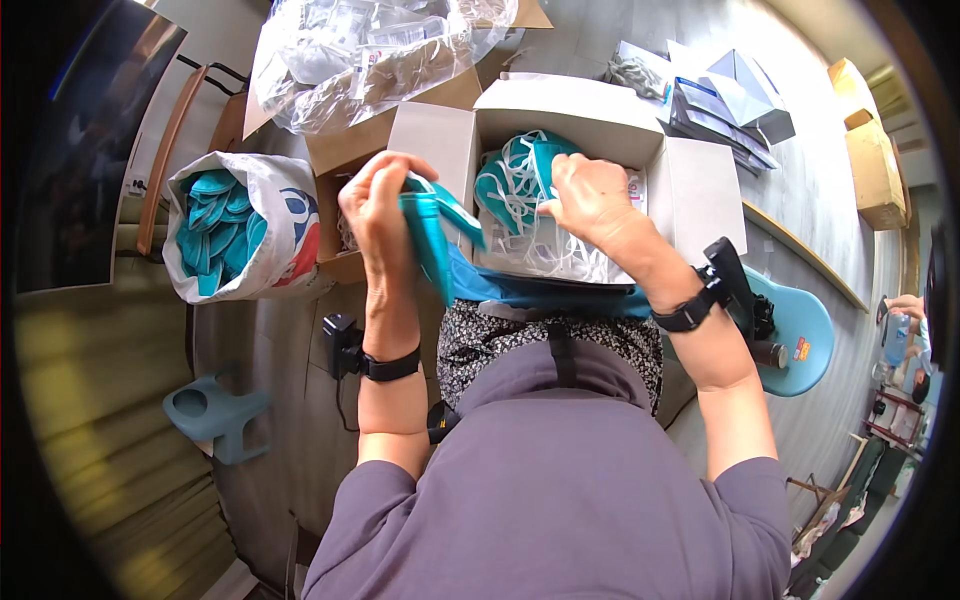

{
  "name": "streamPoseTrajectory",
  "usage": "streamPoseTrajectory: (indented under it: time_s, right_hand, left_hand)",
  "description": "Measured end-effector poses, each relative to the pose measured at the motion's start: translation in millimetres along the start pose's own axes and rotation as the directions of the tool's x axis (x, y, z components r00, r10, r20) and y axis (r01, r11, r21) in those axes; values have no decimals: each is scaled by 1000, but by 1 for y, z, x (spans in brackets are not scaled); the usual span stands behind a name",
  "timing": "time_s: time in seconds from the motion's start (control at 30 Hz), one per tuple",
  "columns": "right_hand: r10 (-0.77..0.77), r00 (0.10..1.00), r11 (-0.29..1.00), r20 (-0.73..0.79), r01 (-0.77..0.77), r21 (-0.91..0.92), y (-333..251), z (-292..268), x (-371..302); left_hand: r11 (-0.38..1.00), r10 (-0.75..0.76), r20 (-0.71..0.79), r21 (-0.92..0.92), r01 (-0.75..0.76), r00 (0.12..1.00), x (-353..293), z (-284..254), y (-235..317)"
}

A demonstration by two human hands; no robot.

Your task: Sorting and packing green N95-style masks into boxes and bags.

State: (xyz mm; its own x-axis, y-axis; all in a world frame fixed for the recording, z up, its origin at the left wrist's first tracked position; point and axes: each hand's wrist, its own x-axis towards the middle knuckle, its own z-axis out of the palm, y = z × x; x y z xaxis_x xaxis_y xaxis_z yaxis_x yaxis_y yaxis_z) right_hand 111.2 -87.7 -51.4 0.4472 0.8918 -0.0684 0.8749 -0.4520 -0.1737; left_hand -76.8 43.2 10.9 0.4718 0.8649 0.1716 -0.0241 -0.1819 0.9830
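Note:
My left hand (pixel 378 205) is closed, raised over the left flap of an open white cardboard box (pixel 690 200). It grips a folded teal face mask (pixel 428 245), slightly smeared by motion. Inside the box lie several teal masks (pixel 495 190) with tangled white elastic straps (pixel 520 165). My right hand (pixel 598 205) reaches in over the box's right side, its fingers pinched on a teal mask (pixel 548 155) that stands up among the straps. Left of the box, a white bag (pixel 290 235) with its top rolled open is filled with more teal pieces (pixel 215 225).
A brown carton (pixel 345 145) with clear plastic packaging (pixel 370 50) stands behind the box. Flat dark packets (pixel 715 125) lie at the far right. A blue stool (pixel 805 335) is by my right arm, a grey-blue stool (pixel 220 415) at lower left. Another person's hand (pixel 905 308) shows at the right edge.

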Motion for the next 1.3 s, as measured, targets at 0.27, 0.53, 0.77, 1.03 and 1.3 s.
streamPoseTrajectory:
  time_s: [0.27, 0.53, 0.77, 1.03, 1.3]
  right_hand:
    - [68, 995, 466, 69, -93, 880, 15, -43, -22]
    - [34, 996, 196, -87, 78, 978, 9, -41, -38]
    - [-8, 968, 288, -251, 242, 926, 13, -36, -38]
    - [-2, 979, 328, -203, 192, 925, 12, -36, -35]
    - [278, 793, 689, -542, 229, 688, 89, -28, -12]
  left_hand:
    - [922, 322, 296, 120, -369, 899, -10, 36, -13]
    - [877, 37, 448, 414, -244, 893, -27, 68, -24]
    - [877, 5, 325, 454, -161, 946, -27, 72, -17]
    - [881, 109, 439, 373, -291, 892, -33, 79, -27]
    - [949, -25, 427, 293, -112, 904, -42, 49, -2]
